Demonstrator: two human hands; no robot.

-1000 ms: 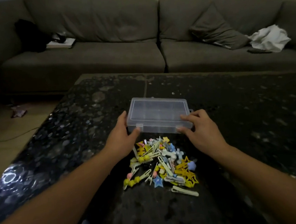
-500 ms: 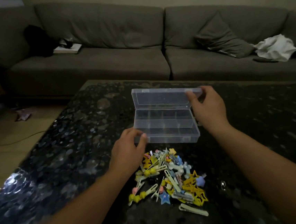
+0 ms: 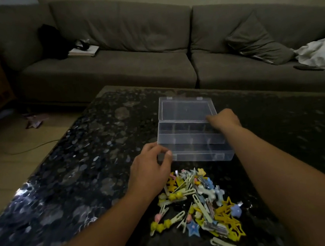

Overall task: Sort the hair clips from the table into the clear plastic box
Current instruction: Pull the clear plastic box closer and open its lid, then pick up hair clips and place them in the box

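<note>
Open clear plastic box (image 3: 193,139) between both hands, hair clips (image 3: 201,204) just nearer.

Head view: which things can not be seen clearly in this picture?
- Right hand fingers: curled away past the knuckles, so its grip on the clear plastic box is unclear.
- Box compartments: dim light and hazy plastic hide their contents.
- Hair clips: piled over one another; the left hand covers the pile's near-left edge, so no count is possible.
- Dark item on the sofa: too dark to identify.
</note>
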